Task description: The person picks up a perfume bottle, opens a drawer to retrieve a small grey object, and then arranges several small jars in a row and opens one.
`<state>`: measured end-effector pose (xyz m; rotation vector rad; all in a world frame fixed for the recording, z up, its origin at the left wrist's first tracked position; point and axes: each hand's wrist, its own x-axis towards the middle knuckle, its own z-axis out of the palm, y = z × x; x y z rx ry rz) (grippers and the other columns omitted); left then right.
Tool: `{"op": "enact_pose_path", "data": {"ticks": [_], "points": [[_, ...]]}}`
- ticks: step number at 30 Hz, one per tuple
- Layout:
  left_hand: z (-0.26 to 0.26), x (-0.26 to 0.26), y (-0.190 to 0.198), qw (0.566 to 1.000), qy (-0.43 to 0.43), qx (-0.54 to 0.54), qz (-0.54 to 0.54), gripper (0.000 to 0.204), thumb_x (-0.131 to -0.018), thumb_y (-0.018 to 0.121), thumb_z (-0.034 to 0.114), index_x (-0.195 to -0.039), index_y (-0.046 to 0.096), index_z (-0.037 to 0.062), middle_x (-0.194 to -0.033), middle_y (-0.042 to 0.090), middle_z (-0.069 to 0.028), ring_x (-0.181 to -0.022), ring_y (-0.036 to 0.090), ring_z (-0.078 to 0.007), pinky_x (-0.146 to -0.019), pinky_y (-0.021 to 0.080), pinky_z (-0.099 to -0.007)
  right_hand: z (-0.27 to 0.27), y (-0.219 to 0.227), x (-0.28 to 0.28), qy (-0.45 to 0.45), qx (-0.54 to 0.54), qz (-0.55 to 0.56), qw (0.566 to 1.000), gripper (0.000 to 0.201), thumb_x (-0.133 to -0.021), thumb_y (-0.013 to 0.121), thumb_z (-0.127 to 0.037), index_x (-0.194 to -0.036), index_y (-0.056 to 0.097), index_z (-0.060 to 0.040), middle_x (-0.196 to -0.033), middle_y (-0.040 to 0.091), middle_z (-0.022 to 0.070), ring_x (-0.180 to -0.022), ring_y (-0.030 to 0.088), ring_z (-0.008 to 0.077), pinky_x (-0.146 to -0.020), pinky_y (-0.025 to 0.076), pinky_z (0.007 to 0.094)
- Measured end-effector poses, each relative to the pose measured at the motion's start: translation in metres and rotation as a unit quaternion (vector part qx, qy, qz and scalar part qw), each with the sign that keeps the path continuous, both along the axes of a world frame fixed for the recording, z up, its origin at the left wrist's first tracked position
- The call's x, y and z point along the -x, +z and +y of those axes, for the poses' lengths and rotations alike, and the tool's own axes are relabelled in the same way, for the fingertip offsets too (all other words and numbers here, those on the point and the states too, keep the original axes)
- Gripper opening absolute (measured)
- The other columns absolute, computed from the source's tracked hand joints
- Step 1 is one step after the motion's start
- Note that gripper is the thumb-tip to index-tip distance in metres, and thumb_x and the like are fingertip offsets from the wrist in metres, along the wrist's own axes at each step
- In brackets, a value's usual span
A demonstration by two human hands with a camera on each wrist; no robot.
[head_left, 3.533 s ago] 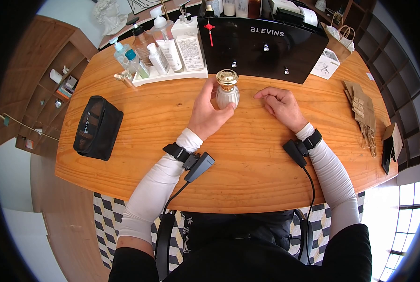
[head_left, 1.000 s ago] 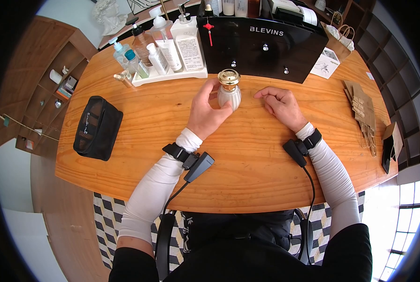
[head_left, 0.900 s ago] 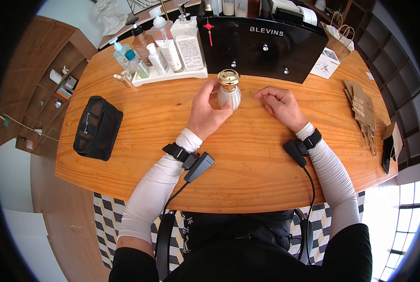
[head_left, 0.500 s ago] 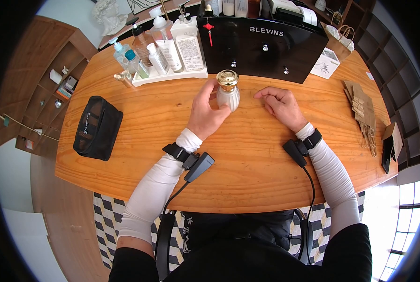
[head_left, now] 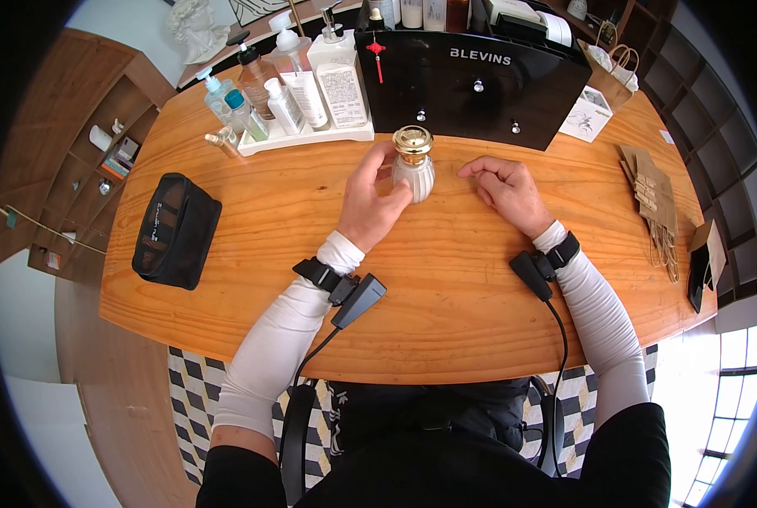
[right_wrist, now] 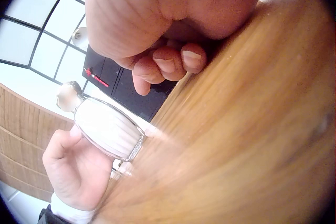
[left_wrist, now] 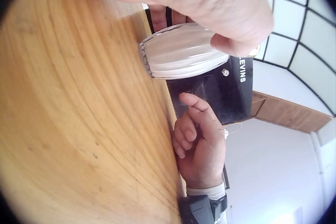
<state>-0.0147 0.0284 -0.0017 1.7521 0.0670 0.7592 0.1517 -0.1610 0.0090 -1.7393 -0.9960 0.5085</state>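
My left hand (head_left: pixel 371 201) grips a ribbed glass bottle (head_left: pixel 415 180) with a round gold cap (head_left: pixel 413 144), near the middle of the wooden table (head_left: pixel 412 288). The thumb lies on the near side of the bottle, and the other fingers go behind it, partly hidden. Whitish contents show through the glass in the left wrist view, where the bottle's base (left_wrist: pixel 146 61) is close to the tabletop. To the right of the bottle, my right hand (head_left: pixel 511 193) rests on the table, fingers loosely curled around nothing. In the right wrist view its fingertips (right_wrist: pixel 166 65) point down beside the wood.
A white tray (head_left: pixel 311 138) of pump bottles and tubes stands at the back left, beside a black drawer box (head_left: pixel 471 93). A black zip pouch (head_left: pixel 178 230) lies at left. Flat brown paper bags (head_left: pixel 652 196) and a white box (head_left: pixel 586 115) are on the right.
The bottle has shifted slightly right in the left hand over the last half second, and its thumb has drawn back a little compared with the earliest frame. The right hand has stayed still.
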Motion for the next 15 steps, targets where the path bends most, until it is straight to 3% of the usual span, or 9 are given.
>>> {"op": "enact_pose_path", "data": {"ticks": [15], "points": [[-0.0008,-0.0019,-0.0002,1.000,0.016,-0.019,-0.002,0.050,-0.080,0.065,0.003,-0.129,0.057,-0.0025,-0.122,0.065,-0.0143,-0.113,0.064,-0.0237,-0.102,0.049,-0.0378,-0.0003,0.0014,0.0010,0.000,0.003,0.005,1.000,0.026,-0.095,0.050,-0.006,-0.107,0.073,0.0004,-0.061,0.052,-0.0019,-0.055,0.045,0.0051,-0.053,0.039,0.0250]]}}
